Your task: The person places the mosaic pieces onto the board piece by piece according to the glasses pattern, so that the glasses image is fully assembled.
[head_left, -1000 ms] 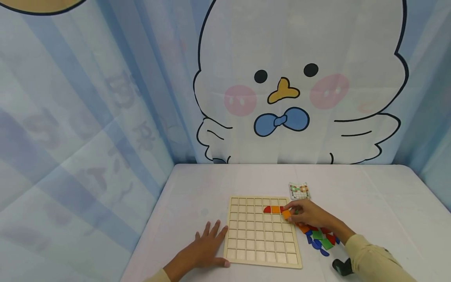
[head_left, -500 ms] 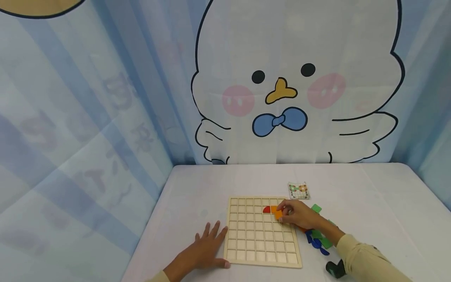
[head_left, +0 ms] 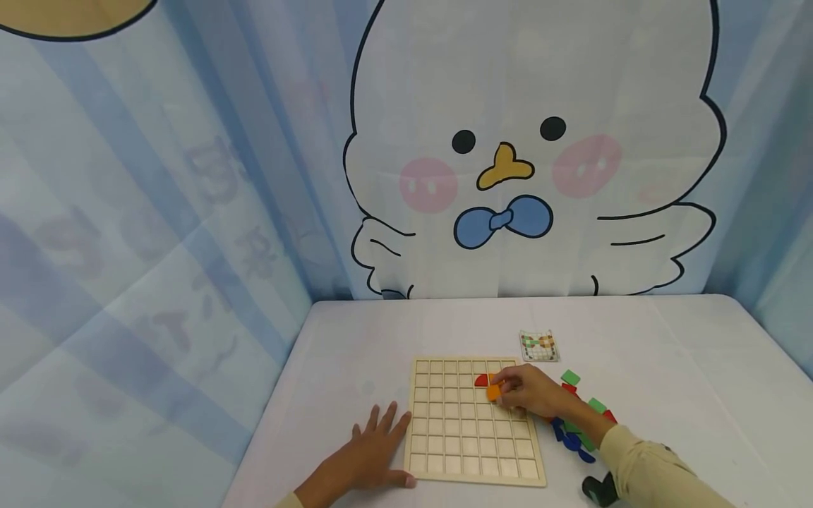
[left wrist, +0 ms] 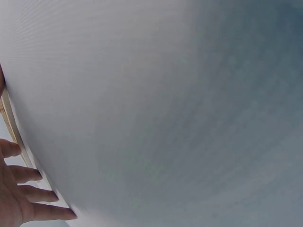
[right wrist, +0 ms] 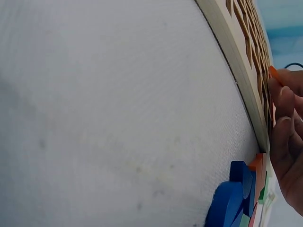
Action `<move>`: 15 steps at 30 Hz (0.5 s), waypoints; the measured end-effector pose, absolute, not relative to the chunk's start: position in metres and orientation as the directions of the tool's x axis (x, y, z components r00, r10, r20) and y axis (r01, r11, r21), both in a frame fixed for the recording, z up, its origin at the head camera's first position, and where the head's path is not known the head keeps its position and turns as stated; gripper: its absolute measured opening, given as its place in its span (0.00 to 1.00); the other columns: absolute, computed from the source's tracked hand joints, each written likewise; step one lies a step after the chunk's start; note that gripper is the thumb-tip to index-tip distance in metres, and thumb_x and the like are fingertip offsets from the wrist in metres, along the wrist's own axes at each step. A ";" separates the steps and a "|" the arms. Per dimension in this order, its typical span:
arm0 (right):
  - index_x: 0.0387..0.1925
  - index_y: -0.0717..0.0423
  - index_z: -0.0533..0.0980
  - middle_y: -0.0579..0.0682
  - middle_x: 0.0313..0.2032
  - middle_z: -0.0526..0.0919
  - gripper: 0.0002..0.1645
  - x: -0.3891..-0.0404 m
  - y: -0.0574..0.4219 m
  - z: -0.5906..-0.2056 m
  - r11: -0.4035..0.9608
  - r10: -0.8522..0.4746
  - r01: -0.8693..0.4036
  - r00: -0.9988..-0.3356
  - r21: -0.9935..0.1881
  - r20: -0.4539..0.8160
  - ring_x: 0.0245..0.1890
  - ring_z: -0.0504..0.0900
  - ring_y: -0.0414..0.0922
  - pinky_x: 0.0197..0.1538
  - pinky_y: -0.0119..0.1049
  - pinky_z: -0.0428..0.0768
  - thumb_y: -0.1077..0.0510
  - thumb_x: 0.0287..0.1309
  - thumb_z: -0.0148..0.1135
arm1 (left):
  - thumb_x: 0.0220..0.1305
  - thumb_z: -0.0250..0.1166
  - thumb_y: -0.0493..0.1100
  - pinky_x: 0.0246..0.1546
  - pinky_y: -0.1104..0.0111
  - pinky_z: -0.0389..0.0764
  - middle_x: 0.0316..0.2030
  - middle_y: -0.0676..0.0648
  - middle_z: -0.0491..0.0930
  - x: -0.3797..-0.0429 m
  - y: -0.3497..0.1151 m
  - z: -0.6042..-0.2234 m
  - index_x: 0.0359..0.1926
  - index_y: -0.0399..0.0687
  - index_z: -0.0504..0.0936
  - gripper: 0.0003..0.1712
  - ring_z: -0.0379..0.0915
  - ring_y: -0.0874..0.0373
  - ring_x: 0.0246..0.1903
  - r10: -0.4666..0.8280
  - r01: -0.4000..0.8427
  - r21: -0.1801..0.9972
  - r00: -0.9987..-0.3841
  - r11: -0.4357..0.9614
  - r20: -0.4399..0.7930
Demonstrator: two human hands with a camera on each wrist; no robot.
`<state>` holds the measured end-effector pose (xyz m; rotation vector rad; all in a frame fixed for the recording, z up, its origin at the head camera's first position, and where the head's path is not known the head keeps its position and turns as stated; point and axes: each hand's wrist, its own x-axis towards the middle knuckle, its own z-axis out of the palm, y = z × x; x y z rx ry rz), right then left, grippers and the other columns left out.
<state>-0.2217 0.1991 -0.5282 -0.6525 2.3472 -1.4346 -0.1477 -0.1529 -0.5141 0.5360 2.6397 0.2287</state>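
Note:
A wooden grid board [head_left: 444,444] lies on the white table. My right hand [head_left: 533,390] is over its upper right part and pinches an orange square tile [head_left: 493,392] between thumb and fingers. The tile stands tilted in the right wrist view, where the fingers [right wrist: 285,101] are close above the grid. Just left of it, a red rounded tile [head_left: 481,380] sits in a cell; part of another orange tile shows behind the fingertips. My left hand [head_left: 375,451] rests flat with fingers spread, at the board's left edge.
Right of the board lies a loose pile of red, green and blue tiles [head_left: 571,442], partly under the right forearm. A small pattern card [head_left: 539,346] lies behind the board. A dark object [head_left: 600,489] shows by the right sleeve. A printed curtain hangs behind the table.
My right hand has moved left over the board with the orange tile, from the right edge toward the red rounded tile. The left hand stays in place.

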 end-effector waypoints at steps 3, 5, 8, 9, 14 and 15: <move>0.51 0.67 0.78 0.50 0.32 0.83 0.21 -0.222 0.198 -0.529 0.402 -0.520 -0.231 -0.854 -0.886 -0.014 0.25 0.76 0.37 0.28 0.29 0.77 0.61 0.57 0.71 | 0.50 0.66 0.76 0.61 0.27 0.61 0.79 0.36 0.48 -0.147 -0.153 -0.514 0.79 0.54 0.55 0.62 0.42 0.27 0.75 0.406 0.337 0.235 -0.831 0.911 -0.380; 0.49 0.65 0.79 0.49 0.31 0.82 0.20 -0.222 0.197 -0.530 0.409 -0.516 -0.243 -0.857 -0.880 -0.004 0.25 0.76 0.36 0.28 0.29 0.77 0.61 0.56 0.71 | 0.50 0.66 0.76 0.61 0.27 0.61 0.79 0.36 0.47 -0.147 -0.153 -0.514 0.79 0.54 0.55 0.62 0.43 0.27 0.75 0.409 0.342 0.233 -0.831 0.910 -0.376; 0.47 0.64 0.79 0.48 0.30 0.82 0.19 -0.223 0.195 -0.530 0.420 -0.513 -0.261 -0.859 -0.870 0.010 0.25 0.76 0.36 0.28 0.29 0.77 0.61 0.55 0.72 | 0.50 0.66 0.76 0.61 0.28 0.61 0.79 0.36 0.48 -0.146 -0.153 -0.513 0.79 0.54 0.55 0.62 0.43 0.26 0.75 0.411 0.348 0.227 -0.833 0.910 -0.371; 0.47 0.64 0.79 0.48 0.30 0.82 0.18 -0.223 0.194 -0.530 0.426 -0.509 -0.264 -0.861 -0.865 0.013 0.25 0.76 0.36 0.28 0.29 0.77 0.61 0.55 0.72 | 0.50 0.66 0.76 0.61 0.28 0.62 0.79 0.36 0.48 -0.146 -0.153 -0.512 0.79 0.54 0.55 0.62 0.44 0.26 0.75 0.411 0.349 0.226 -0.833 0.910 -0.370; 0.45 0.62 0.80 0.46 0.30 0.81 0.18 -0.222 0.190 -0.531 0.471 -0.480 -0.271 -0.877 -0.840 0.014 0.27 0.76 0.36 0.30 0.28 0.76 0.60 0.55 0.73 | 0.50 0.66 0.76 0.61 0.28 0.62 0.79 0.37 0.48 -0.146 -0.153 -0.513 0.79 0.54 0.55 0.62 0.44 0.27 0.75 0.404 0.343 0.220 -0.833 0.913 -0.379; 0.45 0.62 0.80 0.45 0.29 0.81 0.17 -0.222 0.189 -0.531 0.479 -0.474 -0.269 -0.880 -0.835 0.011 0.27 0.76 0.36 0.31 0.28 0.76 0.60 0.54 0.73 | 0.50 0.66 0.76 0.61 0.28 0.62 0.79 0.37 0.48 -0.147 -0.153 -0.513 0.79 0.55 0.55 0.62 0.44 0.27 0.75 0.404 0.343 0.220 -0.833 0.913 -0.379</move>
